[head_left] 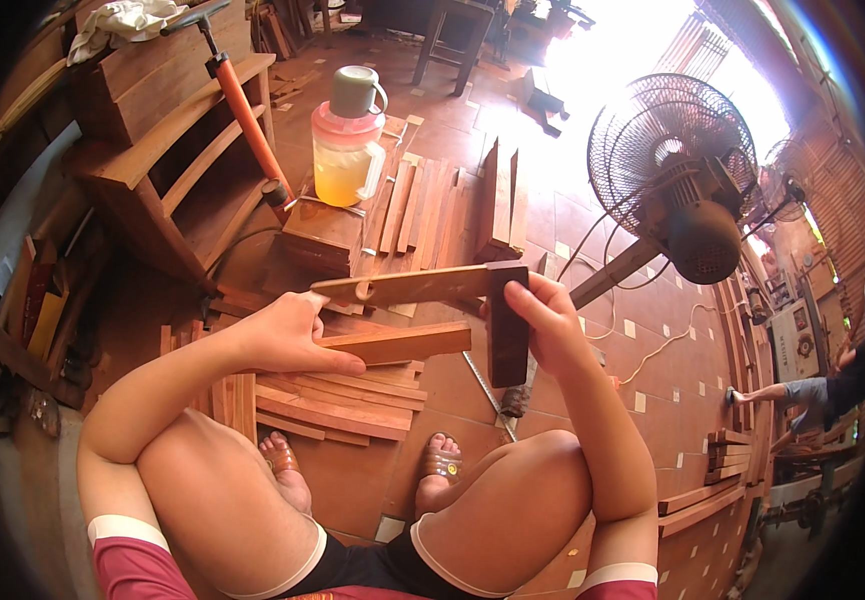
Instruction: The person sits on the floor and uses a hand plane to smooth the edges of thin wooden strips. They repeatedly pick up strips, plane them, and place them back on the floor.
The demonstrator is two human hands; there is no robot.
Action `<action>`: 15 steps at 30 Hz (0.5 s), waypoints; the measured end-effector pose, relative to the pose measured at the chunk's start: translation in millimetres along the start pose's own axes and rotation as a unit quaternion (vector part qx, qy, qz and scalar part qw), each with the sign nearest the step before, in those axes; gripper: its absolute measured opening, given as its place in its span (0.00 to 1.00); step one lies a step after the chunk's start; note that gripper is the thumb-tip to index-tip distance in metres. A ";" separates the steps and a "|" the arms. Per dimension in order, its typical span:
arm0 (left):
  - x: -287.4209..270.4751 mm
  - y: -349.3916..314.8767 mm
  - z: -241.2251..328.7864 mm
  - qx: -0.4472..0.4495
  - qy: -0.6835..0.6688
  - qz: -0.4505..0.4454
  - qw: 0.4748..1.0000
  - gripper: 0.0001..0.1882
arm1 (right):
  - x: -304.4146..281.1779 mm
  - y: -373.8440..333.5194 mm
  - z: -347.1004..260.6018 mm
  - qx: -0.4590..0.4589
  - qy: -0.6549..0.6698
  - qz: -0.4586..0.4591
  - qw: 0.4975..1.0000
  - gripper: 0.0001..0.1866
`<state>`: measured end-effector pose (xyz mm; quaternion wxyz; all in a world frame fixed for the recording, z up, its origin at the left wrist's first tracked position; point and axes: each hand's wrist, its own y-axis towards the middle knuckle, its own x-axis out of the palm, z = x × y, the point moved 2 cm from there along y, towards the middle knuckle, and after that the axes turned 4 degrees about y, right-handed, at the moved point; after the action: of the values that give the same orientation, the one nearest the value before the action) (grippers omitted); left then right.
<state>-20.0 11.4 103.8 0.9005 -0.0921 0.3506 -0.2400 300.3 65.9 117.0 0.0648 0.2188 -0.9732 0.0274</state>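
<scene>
Beyond the held strip (412, 344) stand jug (340, 172) and fan (687, 190).

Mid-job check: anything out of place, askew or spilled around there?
I see no spill. The oddest thing is a jug of yellow liquid beside the wood strips, with a mug perched on its lid. The loose pile of wood below the left hand lies uneven.

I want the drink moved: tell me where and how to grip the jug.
The jug is probably best gripped by its handle, from the right, where it juts out; the jug stands upright. Steady the grey cup perched on its pink lid.
</scene>
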 end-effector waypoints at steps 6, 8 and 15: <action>-0.9 -3.1 5.2 -0.032 -0.097 -0.020 0.995 0.44 | 7.1 -1.4 2.7 0.031 0.017 -0.067 0.997 0.18; -1.4 -2.9 4.9 -0.044 -0.125 -0.023 0.991 0.42 | 6.1 -1.8 2.2 0.037 0.025 -0.064 0.997 0.18; -3.4 -1.3 -2.7 -0.040 -0.165 -0.036 0.985 0.34 | 1.4 -1.8 4.6 0.062 0.014 -0.080 0.995 0.18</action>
<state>-24.6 12.0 104.2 0.9323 -0.1787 0.2030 -0.2401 299.3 63.2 112.7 0.0670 0.2986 -0.9482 0.0854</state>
